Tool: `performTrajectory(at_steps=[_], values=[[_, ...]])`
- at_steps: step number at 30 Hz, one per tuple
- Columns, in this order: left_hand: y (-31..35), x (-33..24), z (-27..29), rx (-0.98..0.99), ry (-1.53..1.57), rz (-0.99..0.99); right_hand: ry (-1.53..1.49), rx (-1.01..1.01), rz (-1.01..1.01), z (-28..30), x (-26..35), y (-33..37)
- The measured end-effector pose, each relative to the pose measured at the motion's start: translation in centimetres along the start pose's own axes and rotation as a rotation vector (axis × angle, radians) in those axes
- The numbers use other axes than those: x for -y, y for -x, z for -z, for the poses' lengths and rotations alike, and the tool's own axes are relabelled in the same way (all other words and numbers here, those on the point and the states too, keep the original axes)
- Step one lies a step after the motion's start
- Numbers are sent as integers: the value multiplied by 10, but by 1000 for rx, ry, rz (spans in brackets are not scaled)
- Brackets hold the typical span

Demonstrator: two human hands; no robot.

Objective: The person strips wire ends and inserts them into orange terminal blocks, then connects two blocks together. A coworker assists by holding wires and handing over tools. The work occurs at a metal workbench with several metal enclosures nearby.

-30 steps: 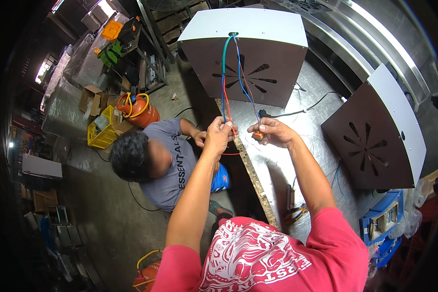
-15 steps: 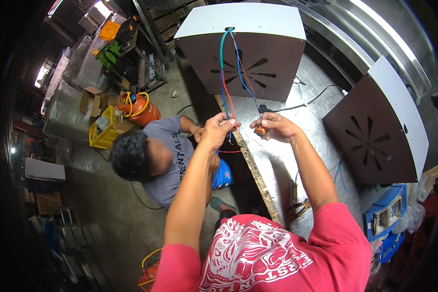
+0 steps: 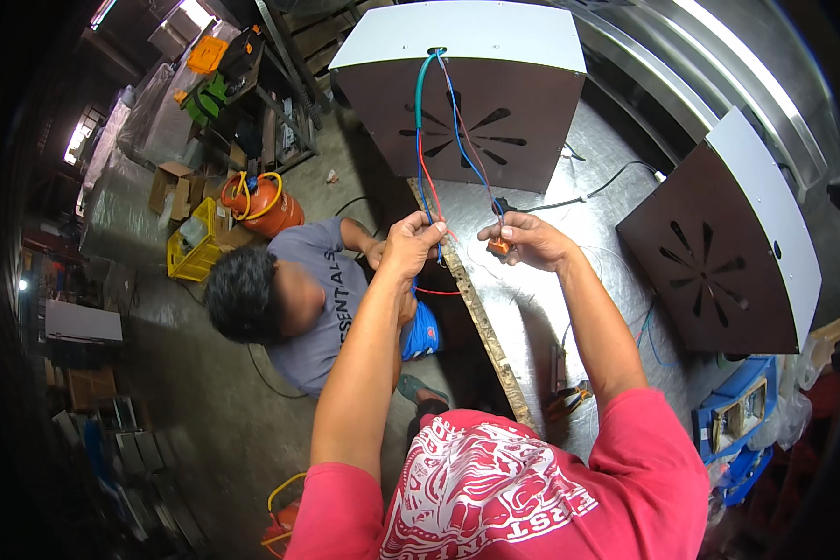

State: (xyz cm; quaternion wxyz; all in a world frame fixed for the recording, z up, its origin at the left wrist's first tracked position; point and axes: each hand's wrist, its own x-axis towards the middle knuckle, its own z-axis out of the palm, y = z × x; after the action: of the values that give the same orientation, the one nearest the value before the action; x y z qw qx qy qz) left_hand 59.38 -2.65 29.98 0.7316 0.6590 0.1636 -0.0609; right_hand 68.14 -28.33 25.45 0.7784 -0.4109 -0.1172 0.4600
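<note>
Red wire [image 3: 428, 173] and blue wire [image 3: 424, 187] come out of a green sleeve [image 3: 420, 93] and run down into my left hand [image 3: 409, 246], pinched between thumb and fingers. Short wire ends poke out below that grip. To its right, my right hand [image 3: 539, 242] closes on a small orange block [image 3: 498, 246] that looks like a wire connector. A thinner blue and brown pair [image 3: 477, 163] leads down to it. Both hands are above the steel table's left edge, in front of a brown box with a white top [image 3: 457, 28], where the wires emerge.
A person in a grey shirt [image 3: 313, 280] crouches left of the table edge [image 3: 483, 327]. A second brown-and-white box [image 3: 719, 243] stands right, with a black cable [image 3: 616, 177] between. Orange-handled pliers [image 3: 569, 399] lie on the table; an orange gas cylinder [image 3: 269, 213] stands beyond the person.
My left hand has shifted slightly left and up with the red and blue wires, and their loose ends show less below it. The right hand keeps its hold with little movement.
</note>
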Motion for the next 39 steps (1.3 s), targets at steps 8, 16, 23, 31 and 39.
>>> performTrajectory(at_steps=[8,16,23,31,39], values=[[-5,-2,4,-43,58,-22,39,-14,-19,4,0,-5],[-21,12,31,-157,-163,-112,13,11,-46,8,-4,-11],[-4,-11,42,-301,-468,-178,-5,-5,-30,6,-7,-15],[14,-31,58,-319,-191,-219,13,6,-33,11,-8,-16],[29,-50,58,-289,-106,-200,-24,-14,-25,13,-7,-15]])
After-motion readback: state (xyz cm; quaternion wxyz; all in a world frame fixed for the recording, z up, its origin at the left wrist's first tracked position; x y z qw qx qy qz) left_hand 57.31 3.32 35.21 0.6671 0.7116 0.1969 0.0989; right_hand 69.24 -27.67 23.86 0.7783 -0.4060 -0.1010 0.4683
